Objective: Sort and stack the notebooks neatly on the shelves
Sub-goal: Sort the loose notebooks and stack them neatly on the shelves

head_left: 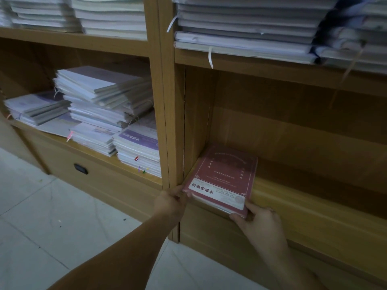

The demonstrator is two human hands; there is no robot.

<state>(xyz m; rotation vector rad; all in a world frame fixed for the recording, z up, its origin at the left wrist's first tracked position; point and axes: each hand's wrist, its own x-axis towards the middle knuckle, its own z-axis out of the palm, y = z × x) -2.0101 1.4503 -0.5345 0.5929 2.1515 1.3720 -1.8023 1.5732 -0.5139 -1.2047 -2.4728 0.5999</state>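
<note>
The red notebook (224,176) lies flat on the lower right shelf (297,197), tucked into the left corner beside the upright divider (196,122). Its long side runs from near to far, and its near end sticks out just past the shelf's front edge. Both hands are on that near end. The left hand (170,203) pinches the near left corner, and the right hand (259,220) curls its fingers round the near right corner (whether other books lie under that cover, I can't tell). A push straight away from the person, I'd judge, would seat it squarely. Pale notebooks (104,105) sit in uneven heaps in the compartment to the left.
</note>
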